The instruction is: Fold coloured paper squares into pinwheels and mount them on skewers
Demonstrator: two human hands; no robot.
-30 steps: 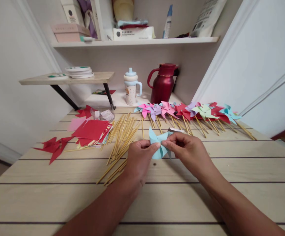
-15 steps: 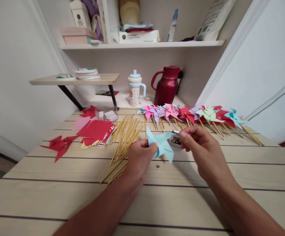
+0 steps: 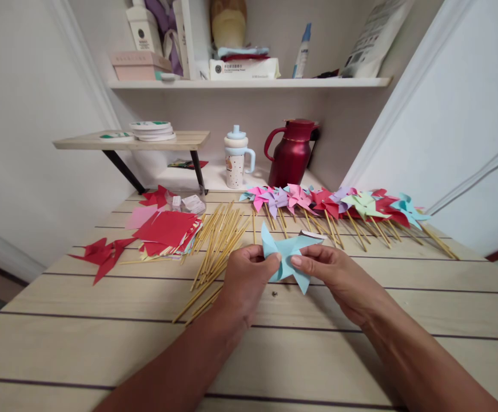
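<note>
A light blue paper pinwheel [image 3: 289,246] is held above the table between both hands. My left hand [image 3: 251,272] pinches its left side, thumb on top near the centre. My right hand [image 3: 328,269] is closed on its right side, with the thumb close to the centre too. Whether a small pin sits between the right fingers is hidden. Just behind the pinwheel lies a small dark and white box [image 3: 313,235], partly covered. Many thin wooden sticks [image 3: 218,240] lie loose to the left of my left hand.
Finished pinwheels [image 3: 300,198] on sticks lie in a row at the back. A stack of red paper squares [image 3: 167,232] and a red folded pinwheel [image 3: 103,254] are at left. Behind stand a cup [image 3: 234,163], a red jug [image 3: 291,154] and a small raised shelf [image 3: 184,139].
My right hand has moved left from the small box to the pinwheel and now grips its right side. My left hand keeps its hold.
</note>
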